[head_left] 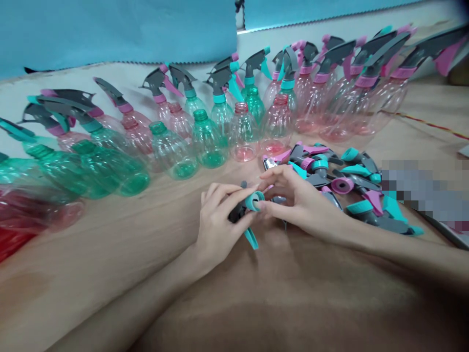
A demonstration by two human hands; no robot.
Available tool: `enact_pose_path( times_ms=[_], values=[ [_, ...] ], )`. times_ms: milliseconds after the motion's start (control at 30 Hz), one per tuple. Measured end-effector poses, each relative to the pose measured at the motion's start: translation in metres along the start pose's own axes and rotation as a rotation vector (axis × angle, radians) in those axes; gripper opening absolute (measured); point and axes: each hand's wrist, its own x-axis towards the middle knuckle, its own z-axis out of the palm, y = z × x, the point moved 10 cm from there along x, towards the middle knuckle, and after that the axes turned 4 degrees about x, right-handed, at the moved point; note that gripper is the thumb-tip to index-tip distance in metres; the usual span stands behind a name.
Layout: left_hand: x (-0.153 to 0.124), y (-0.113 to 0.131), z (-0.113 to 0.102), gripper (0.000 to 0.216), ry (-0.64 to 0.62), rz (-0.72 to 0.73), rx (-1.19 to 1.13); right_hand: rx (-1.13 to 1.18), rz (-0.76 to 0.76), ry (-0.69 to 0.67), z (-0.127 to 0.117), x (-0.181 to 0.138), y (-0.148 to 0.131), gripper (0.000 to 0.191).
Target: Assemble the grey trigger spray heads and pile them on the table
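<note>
Spray head (237, 212), gray-teal, clasped in left hand's (217, 225) grip over surface (154, 230); right hand (295, 198) fingers at teal collar (249, 201), its grip unclear; sprayer pile (342, 185) beside, bottles (210, 142) behind.

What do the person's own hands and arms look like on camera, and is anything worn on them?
The slim-fingered left hand and slim-fingered right hand are both ungloved. The slender left forearm and right forearm are bare as far as the view shows, with no sleeve, watch or bracelet visible. Fingernail details are too small to tell.
</note>
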Motion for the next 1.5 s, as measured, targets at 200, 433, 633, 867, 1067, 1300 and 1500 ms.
enact_pose_path(
  times_ms=[200, 433, 633, 867, 1067, 1300, 1500],
  values=[
    [-0.001, -0.006, -0.007, 0.022, 0.062, -0.071, -0.071, -0.511, -0.319, 0.07, -0.001, -0.008, -0.047, 0.006],
    [-0.005, 0.005, -0.012, 0.02, 0.11, 0.011, -0.034, -0.782, -0.394, 0.062, 0.016, -0.027, -0.06, 0.021],
    [-0.006, 0.011, -0.011, 0.027, 0.091, 0.116, -0.132, -0.875, -0.508, 0.047, 0.023, -0.032, -0.065, 0.022],
    [-0.005, 0.008, -0.007, 0.028, 0.06, 0.092, -0.167, -0.828, -0.505, 0.014, 0.02, -0.026, -0.059, 0.016],
    [-0.003, 0.01, -0.008, 0.024, 0.073, 0.081, -0.189, -0.819, -0.443, 0.006, 0.018, -0.024, -0.056, 0.014],
    [-0.004, 0.011, -0.008, 0.022, 0.059, 0.085, -0.168, -0.742, -0.37, -0.107, 0.022, -0.02, -0.045, 0.019],
    [-0.004, 0.009, -0.009, 0.023, 0.078, 0.078, -0.165, -0.836, -0.447, -0.057, 0.024, -0.025, -0.045, 0.021]
  ],
)
